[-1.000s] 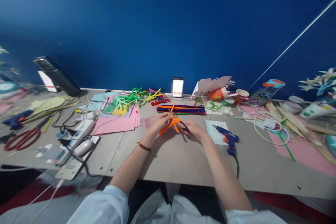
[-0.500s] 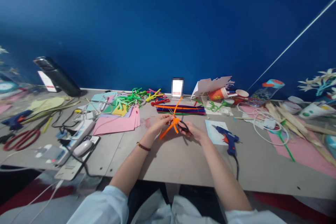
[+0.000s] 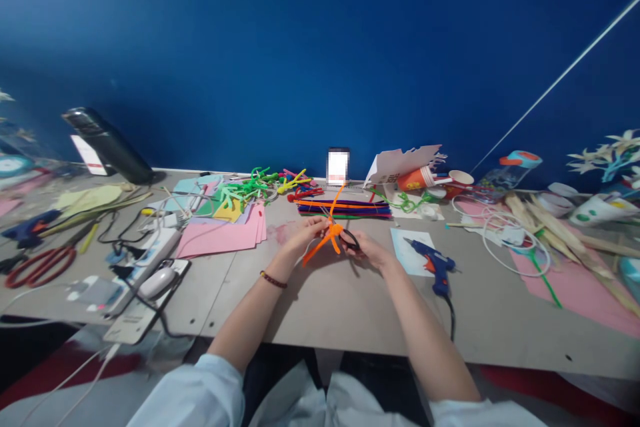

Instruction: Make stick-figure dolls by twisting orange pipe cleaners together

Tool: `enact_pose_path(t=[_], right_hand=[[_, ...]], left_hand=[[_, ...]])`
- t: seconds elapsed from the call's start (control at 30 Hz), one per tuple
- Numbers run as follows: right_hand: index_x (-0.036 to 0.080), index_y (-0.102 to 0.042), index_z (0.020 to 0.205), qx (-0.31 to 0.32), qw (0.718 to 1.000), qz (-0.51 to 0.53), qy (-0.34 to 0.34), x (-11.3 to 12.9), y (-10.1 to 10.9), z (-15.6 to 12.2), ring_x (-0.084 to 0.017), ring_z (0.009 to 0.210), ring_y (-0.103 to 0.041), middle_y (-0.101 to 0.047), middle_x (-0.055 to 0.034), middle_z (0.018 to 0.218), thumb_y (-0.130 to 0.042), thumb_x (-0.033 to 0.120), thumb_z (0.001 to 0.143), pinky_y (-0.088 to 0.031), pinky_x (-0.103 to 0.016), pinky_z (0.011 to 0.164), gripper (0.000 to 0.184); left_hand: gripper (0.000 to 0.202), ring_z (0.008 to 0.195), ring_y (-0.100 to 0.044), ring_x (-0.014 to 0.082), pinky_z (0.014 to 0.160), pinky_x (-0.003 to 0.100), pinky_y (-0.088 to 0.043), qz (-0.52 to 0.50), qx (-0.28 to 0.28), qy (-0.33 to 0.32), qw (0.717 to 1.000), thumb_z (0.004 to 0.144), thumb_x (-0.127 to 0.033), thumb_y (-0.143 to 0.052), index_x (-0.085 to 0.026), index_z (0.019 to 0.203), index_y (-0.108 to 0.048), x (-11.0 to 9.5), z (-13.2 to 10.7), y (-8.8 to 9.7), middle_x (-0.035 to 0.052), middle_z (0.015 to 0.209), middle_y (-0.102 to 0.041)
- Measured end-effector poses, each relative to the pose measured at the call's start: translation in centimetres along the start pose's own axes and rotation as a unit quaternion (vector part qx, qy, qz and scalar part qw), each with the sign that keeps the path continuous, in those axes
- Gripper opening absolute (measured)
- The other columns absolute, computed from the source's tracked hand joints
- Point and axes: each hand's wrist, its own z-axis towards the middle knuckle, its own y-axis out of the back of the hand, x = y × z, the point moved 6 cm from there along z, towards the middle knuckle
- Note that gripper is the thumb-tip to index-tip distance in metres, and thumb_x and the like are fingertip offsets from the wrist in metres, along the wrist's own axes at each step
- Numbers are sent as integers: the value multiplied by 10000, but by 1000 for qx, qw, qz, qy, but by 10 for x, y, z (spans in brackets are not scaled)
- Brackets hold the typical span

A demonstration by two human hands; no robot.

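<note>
Between my hands, above the table's middle, is an orange pipe cleaner (image 3: 334, 233) bent into a knot-like shape with ends sticking out up and down. My left hand (image 3: 314, 229) is closed, its fingers pinching the orange piece from the left. In my right hand (image 3: 367, 250) is a pair of scissors (image 3: 351, 237) with black handles; the thin blades point up and left, partly hidden behind the orange piece. A bundle of dark purple pipe cleaners (image 3: 350, 208) with some orange ones on top lies just beyond my hands.
Right of my hands, a blue glue gun (image 3: 436, 263) rests on light blue paper (image 3: 404, 247). Pink paper (image 3: 220, 238) and green pipe cleaners (image 3: 245, 188) lie left. Further left are a power strip (image 3: 145, 270), a mouse (image 3: 158, 281) and red-handled scissors (image 3: 43, 267). A phone (image 3: 338, 167) stands at the wall.
Almost nothing differs. The orange pipe cleaner's ends have shifted very slightly, with both hands staying in place.
</note>
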Motion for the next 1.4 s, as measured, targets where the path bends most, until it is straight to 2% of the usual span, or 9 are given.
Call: enact_pose_path(t=[0.13,0.3,0.4,0.5,0.6,0.8,1.03,1.27,1.4], right_hand=[[170,-482,582,-22,1000,-5,-2,-1,2,1,-21,343,-231,-381,79,408,-660,638,648,-121,-184,347,505],[172,-537,647,-32,999,30,28,3,0,2,-36,338,-271,-489,42,459,-602,642,694,-163,-191,342,477],[176,-574,675,-123,992,-32,16,-1,13,4,-57,341,-324,-554,12,507,-562,627,725,-217,-207,357,454],[179,-608,640,-247,946,-208,35,1,33,2,-119,420,-478,-578,-12,516,-595,544,728,-286,-230,416,376],[187,-656,689,-283,894,-340,80,3,39,3,-173,556,-581,-633,-26,582,-611,438,740,-339,-244,498,261],[193,-689,867,-289,884,-358,83,0,42,6,-204,737,-637,-709,-47,798,-669,324,702,-423,-261,619,212],[208,-734,806,-192,883,-389,178,14,20,5,-217,862,-586,-651,-70,908,-623,268,749,-435,-328,789,138],[193,-718,782,-156,891,-395,164,11,12,5,-181,758,-541,-601,-51,814,-612,216,737,-415,-296,705,118],[184,-685,873,-185,906,-336,180,12,12,5,-153,658,-501,-612,-37,775,-621,290,748,-394,-273,631,176]], left_hand=[[233,507,-480,78,526,214,-355,0,-9,-3,1000,674,-348,-724,-127,676,-651,3,2,1,-1,572,-567],[236,518,-485,76,532,209,-369,-14,-49,-18,999,651,-353,-734,-148,658,-617,2,2,5,-17,579,-551],[234,518,-483,73,533,205,-376,-14,-106,-46,993,648,-360,-732,-163,668,-608,-3,2,11,-23,592,-559],[241,491,-463,63,502,195,-356,-23,-163,-49,985,646,-369,-725,-170,645,-589,-3,2,19,-29,582,-554],[238,497,-479,61,483,183,-341,-31,-234,-54,970,643,-374,-719,-179,639,-582,-2,1,29,-33,590,-556],[308,542,-535,79,509,180,-395,-65,-273,-69,957,592,-425,-748,-176,656,-579,0,0,36,-21,607,-570],[344,622,-589,103,538,191,-448,-72,-264,-65,960,587,-442,-752,-173,722,-585,9,3,38,-2,685,-604],[402,605,-591,110,535,212,-464,-100,-242,-56,963,560,-384,-777,-188,831,-553,6,1,31,-20,680,-596],[360,589,-574,91,522,191,-445,-95,-232,-49,967,590,-358,-769,-189,831,-561,6,-1,25,-22,696,-596]])
